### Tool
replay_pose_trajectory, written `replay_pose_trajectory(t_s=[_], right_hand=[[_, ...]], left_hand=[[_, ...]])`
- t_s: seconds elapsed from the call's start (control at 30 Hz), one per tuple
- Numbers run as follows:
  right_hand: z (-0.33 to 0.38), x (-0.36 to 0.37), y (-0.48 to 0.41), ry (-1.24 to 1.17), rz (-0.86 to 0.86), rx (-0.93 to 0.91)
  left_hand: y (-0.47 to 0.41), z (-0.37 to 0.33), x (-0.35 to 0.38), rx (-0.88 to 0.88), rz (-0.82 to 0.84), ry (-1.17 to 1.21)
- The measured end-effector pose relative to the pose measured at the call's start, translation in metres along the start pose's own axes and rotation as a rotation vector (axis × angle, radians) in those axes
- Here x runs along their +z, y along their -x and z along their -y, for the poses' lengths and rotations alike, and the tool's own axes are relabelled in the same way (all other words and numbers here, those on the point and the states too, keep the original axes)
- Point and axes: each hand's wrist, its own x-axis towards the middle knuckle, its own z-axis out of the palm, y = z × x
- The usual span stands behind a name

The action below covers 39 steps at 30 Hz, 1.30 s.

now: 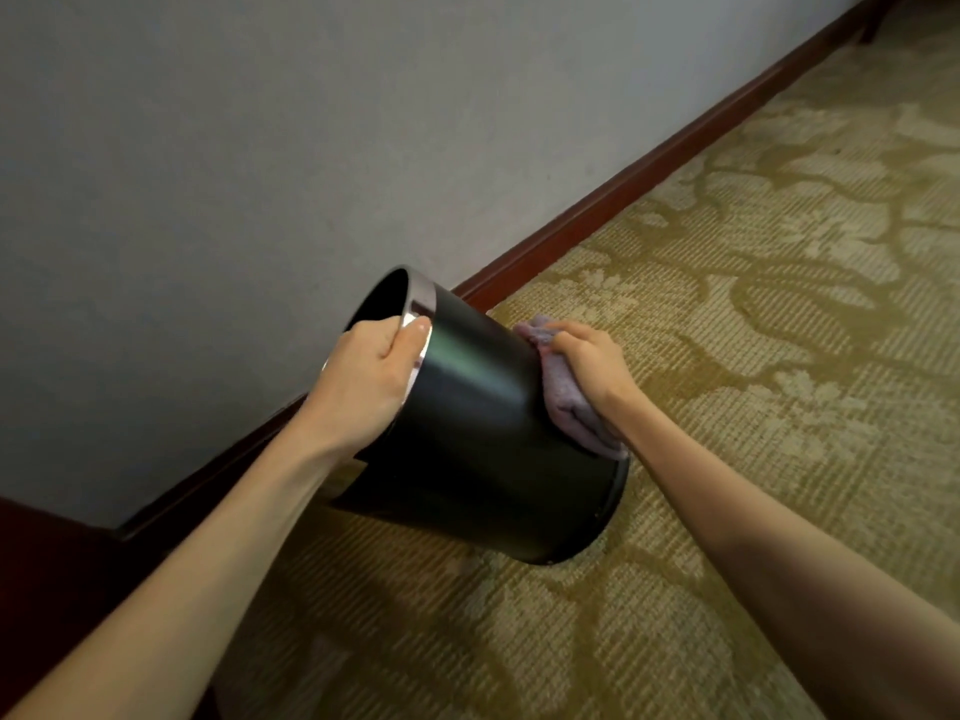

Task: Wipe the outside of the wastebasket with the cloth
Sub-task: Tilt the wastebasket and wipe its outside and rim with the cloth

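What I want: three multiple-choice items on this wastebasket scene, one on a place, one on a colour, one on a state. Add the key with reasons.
1. Where is the cloth? A. on a shelf B. against the side of the wastebasket C. inside the wastebasket
2. What colour is the wastebasket's body? A. black B. white C. red
3. How does the wastebasket sit? A. upright B. upside down C. tilted

Key: 1 B, the right hand holds it to the side. 2 A, glossy black under a silver rim. 3 C, the left hand grips the rim, the mouth leaning toward the wall.
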Motion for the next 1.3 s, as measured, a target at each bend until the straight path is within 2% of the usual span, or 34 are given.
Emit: replay_pose_trajectory(t_s=[0.2, 0.53, 0.77, 0.97, 1.13, 1.3], right_hand=[[0.041, 0.024, 0.013, 0.06, -0.148, -0.018], [0.098, 0.066, 0.042, 0.142, -0.244, -0.188], [0.082, 0.088, 0.079, 0.253, -0.352, -0.347], [0.042, 0.081, 0.085, 0.308, -0.336, -0.495], [0.016, 0.066, 0.077, 0.317, -0.374, -0.417], [-0.002, 0.043, 0.066, 0.219, -0.414, -0.277]], left_hand=[[0.001, 0.006, -0.001, -0.073, -0.056, 0.013], [0.004, 0.005, -0.003, -0.091, -0.163, -0.049], [-0.001, 0.008, -0.008, -0.157, -0.165, -0.012], [0.003, 0.02, -0.02, -0.196, -0.191, -0.046], [0.0, 0.029, -0.029, -0.249, -0.195, -0.045], [-0.003, 0.024, -0.021, -0.268, -0.164, 0.0]])
